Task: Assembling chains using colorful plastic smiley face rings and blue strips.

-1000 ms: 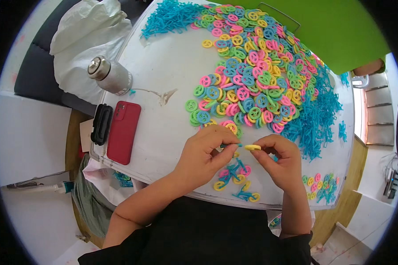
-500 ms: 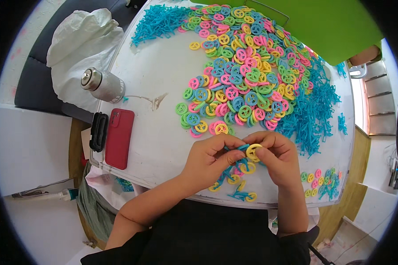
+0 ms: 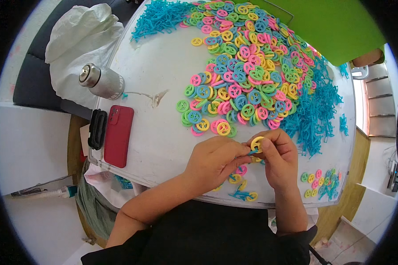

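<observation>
My right hand [image 3: 281, 161] pinches a yellow spoked plastic wheel [image 3: 257, 141] between thumb and fingers. Against its lower left side, my left hand [image 3: 213, 160] pinches a thin blue plastic piece [image 3: 253, 152], whose end meets the wheel; whether the two are joined I cannot tell. Below my hands, by the table's near edge, lie several blue pieces with yellow wheels [image 3: 241, 194], partly hidden by my left hand. A pink wheel [image 3: 241, 170] is among them. Just beyond my hands spreads a large heap of pink, yellow, green and blue wheels [image 3: 239, 88].
Blue pieces are heaped at right [image 3: 316, 115] and far left [image 3: 159, 20]. A smaller mixed group [image 3: 323, 183] lies near right. On the table's left are a metal bottle [image 3: 106, 83], a red phone [image 3: 118, 137] and a black case [image 3: 97, 129]. A green panel [image 3: 331, 26] overhangs the far right.
My left hand has turned and closed in toward the wheel, covering more of the blue piece. The yellow wheel has risen slightly and tilted. The view has shifted a little.
</observation>
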The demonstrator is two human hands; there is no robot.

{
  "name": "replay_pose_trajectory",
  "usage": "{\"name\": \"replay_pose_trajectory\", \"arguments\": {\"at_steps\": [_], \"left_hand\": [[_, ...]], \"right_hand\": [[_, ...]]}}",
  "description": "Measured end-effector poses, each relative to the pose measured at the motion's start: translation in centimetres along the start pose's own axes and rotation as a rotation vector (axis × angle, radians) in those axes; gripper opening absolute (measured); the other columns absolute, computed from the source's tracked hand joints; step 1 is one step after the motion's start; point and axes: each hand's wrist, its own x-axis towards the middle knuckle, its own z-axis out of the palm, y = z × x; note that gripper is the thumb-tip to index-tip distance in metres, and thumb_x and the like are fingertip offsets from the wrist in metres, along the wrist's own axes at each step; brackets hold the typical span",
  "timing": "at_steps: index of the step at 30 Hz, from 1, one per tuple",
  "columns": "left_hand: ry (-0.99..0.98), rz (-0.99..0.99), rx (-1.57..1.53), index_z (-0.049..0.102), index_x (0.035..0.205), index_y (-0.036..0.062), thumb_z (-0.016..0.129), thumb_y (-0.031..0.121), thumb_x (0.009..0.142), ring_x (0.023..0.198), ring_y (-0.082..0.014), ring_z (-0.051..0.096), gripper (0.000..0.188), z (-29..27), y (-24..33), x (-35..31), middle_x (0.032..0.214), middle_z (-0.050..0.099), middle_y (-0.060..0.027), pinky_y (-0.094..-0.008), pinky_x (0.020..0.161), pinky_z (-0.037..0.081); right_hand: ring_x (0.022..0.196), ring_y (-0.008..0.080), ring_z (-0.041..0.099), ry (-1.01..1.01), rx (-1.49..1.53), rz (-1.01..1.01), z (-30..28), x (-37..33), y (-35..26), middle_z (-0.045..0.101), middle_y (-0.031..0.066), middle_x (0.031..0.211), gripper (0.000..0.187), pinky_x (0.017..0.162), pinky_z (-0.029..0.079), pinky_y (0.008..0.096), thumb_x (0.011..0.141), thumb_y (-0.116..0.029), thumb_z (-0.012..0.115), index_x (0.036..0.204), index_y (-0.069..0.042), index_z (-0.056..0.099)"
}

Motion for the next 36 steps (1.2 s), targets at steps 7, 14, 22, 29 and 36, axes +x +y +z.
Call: {"name": "replay_pose_trajectory", "arguments": {"at_steps": [7, 14, 22, 29, 36], "left_hand": [[-0.059, -0.136, -0.055, 0.069, 0.094, 0.0054, 0.082, 0.006, 0.076, 0.074, -0.0227, 0.067, 0.022, -0.7, -0.3, -0.1, 0.082, 0.069, -0.0073, -0.0319, 0.065, 0.05], [0.002, -0.337, -0.403, 0.065, 0.099, 0.0023, 0.076, 0.002, 0.085, 0.084, -0.012, 0.067, 0.018, -0.5, -0.2, -0.6, 0.093, 0.068, -0.0052, -0.0273, 0.074, 0.054], [0.119, -0.495, -0.709, 0.064, 0.101, 0.0005, 0.073, 0.0, 0.088, 0.087, -0.0115, 0.066, 0.016, 0.7, -0.6, -1.6, 0.095, 0.067, -0.0066, -0.027, 0.076, 0.056], [-0.05, -0.303, -0.377, 0.068, 0.094, 0.0011, 0.076, 0.002, 0.085, 0.079, -0.0121, 0.067, 0.012, -0.6, 0.4, -0.6, 0.084, 0.069, -0.0071, -0.0271, 0.07, 0.054], [-0.278, 0.105, 0.104, 0.071, 0.089, 0.0113, 0.083, 0.013, 0.071, 0.081, -0.0262, 0.061, 0.021, -1.2, -0.5, 0.4, 0.083, 0.065, -0.0039, -0.0349, 0.07, 0.046]], "right_hand": [[0.081, 0.0107, 0.061, -0.009, -0.332, -0.114, 0.3, -0.5, -0.6, 0.062, 0.0061, 0.096, 0.029, 0.069, 0.055, 0.0248, 0.095, -0.004, 0.064, 0.123, 0.0, 0.062], [0.075, 0.0099, 0.061, -0.198, -0.507, -0.311, -0.2, -0.3, -1.0, 0.061, 0.0062, 0.096, 0.039, 0.062, 0.053, 0.0231, 0.087, 0.001, 0.071, 0.125, 0.001, 0.063], [0.061, 0.013, 0.063, -0.188, -1.132, -0.69, 0.3, 0.1, -1.5, 0.066, 0.0066, 0.08, 0.036, 0.054, 0.054, 0.0252, 0.086, 0.001, 0.071, 0.122, 0.0, 0.063], [0.061, 0.0118, 0.063, -0.139, -0.043, 0.319, -1.0, -0.8, -3.6, 0.067, 0.0099, 0.082, 0.036, 0.051, 0.052, 0.0242, 0.101, -0.014, 0.054, 0.133, 0.002, 0.055], [0.061, 0.0067, 0.047, 0.219, -1.073, -0.218, -7.4, -2.2, -5.8, 0.057, 0.0001, 0.077, 0.034, 0.052, 0.038, 0.0218, 0.088, -0.006, 0.071, 0.121, -0.003, 0.062]]}}
